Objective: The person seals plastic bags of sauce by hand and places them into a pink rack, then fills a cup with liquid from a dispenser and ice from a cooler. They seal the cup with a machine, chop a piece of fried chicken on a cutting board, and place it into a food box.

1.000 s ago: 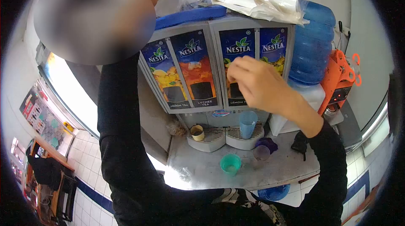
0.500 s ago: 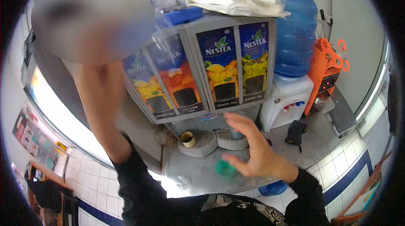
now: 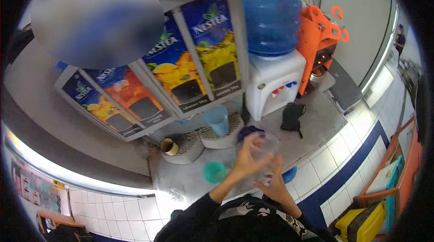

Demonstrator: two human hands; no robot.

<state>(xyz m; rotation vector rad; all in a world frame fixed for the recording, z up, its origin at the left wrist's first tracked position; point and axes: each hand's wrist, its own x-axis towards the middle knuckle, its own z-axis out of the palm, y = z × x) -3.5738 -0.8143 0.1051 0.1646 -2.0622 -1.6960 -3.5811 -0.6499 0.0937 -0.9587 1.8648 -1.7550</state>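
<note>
My left hand (image 3: pixel 247 159) is wrapped about a clear plastic cup (image 3: pixel 267 142) in front of my body, above the counter's front edge. On the cup's near side, my right hand (image 3: pixel 275 184) has its fingers and thumb curved around it. The cup is see-through and slightly smeared, so its lower outline is hard to make out. A green cup (image 3: pixel 214 172) stands on the counter to the left of my hands. Just beyond them lies a dark purple bundle (image 3: pixel 250 132).
A tea dispenser (image 3: pixel 174 68) fills the back, with a blue cup (image 3: pixel 218 121) and a beige cup (image 3: pixel 169 146) at its drip trays. Further right stand a water dispenser (image 3: pixel 266 99), an orange machine (image 3: pixel 316 38) and a black cloth-like item (image 3: pixel 293 117).
My left hand has come down from high on the left and now holds the clear cup. My right hand, formerly open over the counter, has joined it. The view has turned right.
</note>
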